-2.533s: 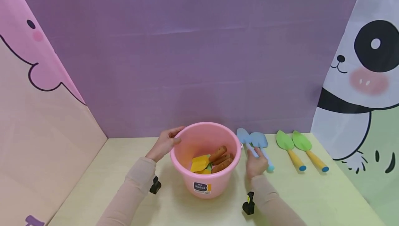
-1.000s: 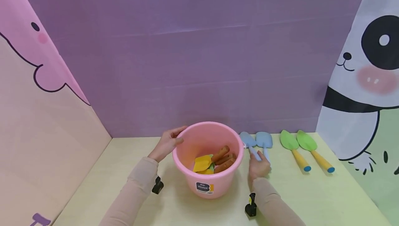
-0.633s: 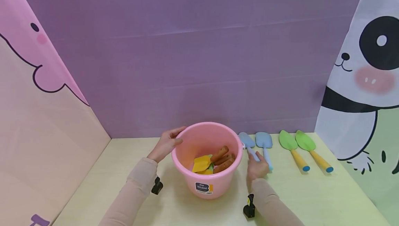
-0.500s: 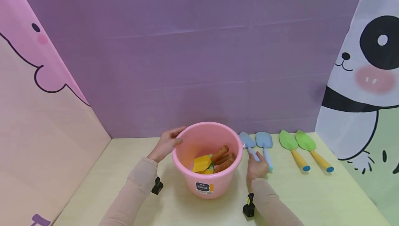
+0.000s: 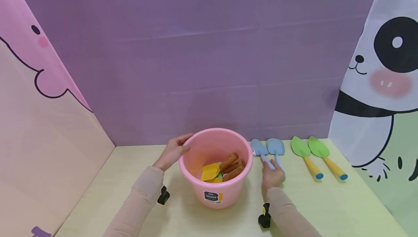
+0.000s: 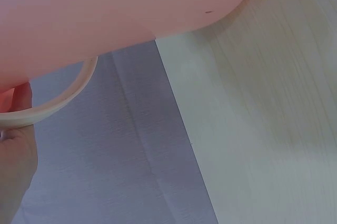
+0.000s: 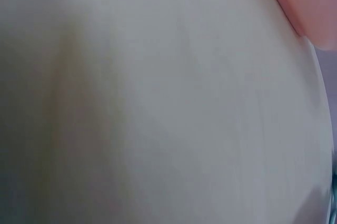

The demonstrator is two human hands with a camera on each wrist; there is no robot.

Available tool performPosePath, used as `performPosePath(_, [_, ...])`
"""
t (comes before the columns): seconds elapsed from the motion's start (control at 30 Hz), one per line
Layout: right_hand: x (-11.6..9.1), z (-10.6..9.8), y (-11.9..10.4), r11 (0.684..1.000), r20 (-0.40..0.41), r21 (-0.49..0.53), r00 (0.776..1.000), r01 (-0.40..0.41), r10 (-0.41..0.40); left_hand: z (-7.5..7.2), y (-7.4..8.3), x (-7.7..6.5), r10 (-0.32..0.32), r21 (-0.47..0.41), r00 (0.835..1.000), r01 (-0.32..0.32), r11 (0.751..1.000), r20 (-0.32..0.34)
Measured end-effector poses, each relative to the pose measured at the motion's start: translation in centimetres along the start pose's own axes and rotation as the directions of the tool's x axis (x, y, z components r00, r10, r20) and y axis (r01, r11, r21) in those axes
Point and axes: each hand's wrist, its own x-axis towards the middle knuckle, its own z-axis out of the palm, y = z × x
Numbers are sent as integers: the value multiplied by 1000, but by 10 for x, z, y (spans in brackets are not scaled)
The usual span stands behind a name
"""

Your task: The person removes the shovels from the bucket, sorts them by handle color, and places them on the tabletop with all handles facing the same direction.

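My left hand (image 5: pixel 170 153) grips the left rim of a pink bucket (image 5: pixel 212 189), thumb inside. In the left wrist view, fingers show beside the bucket's pale handle (image 6: pixel 68 95). Inside the bucket lie a yellow shovel blade (image 5: pixel 210 171) and several brown handles (image 5: pixel 233 173). Right of the bucket, my right hand (image 5: pixel 273 177) holds the handle of a blue toy shovel (image 5: pixel 259 147) lying on the table. A second blue shovel (image 5: pixel 275 146) lies beside it, its handle partly hidden by that hand. The right wrist view misses the hand and shows the bucket's edge (image 7: pixel 310 8).
Two green leaf-shaped trowels (image 5: pixel 300 147) with yellow handles lie side by side further right on the pale wooden table (image 5: pixel 346 211). A purple backdrop (image 5: pixel 202 66) stands behind, with printed panels at the left and right.
The second blue shovel has straightened and lies slightly apart from the first, whose blade has shifted a little nearer me. My right hand has edged right. The left hand stays on the bucket rim.
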Motion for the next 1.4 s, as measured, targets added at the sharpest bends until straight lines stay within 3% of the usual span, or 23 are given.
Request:
performPosePath(0.1, [2, -4, -1, 1000, 29, 12, 999, -20, 20, -1, -8, 5, -5, -1, 1000, 5, 1000, -1])
performPosePath(0.37, [7, -11, -4, 999, 50, 30, 999, -19, 17, -2, -3, 6, -5, 7, 1000, 5, 1000, 5])
performPosePath(0.6, [3, -10, -2, 999, 67, 48, 998, -22, 19, -2, 2, 6, 3, 5, 1000, -3, 1000, 16])
performPosePath(1.0, [-4, -2, 1, 997, 78, 62, 996, -45, 40, -1, -8, 11, 17, 9, 1000, -18, 1000, 6])
performPosePath(1.4, [-13, -6, 3, 987, 156, -103, 982, 122, -105, -1, -11, 7, -25, 7, 1000, 25, 1000, -11])
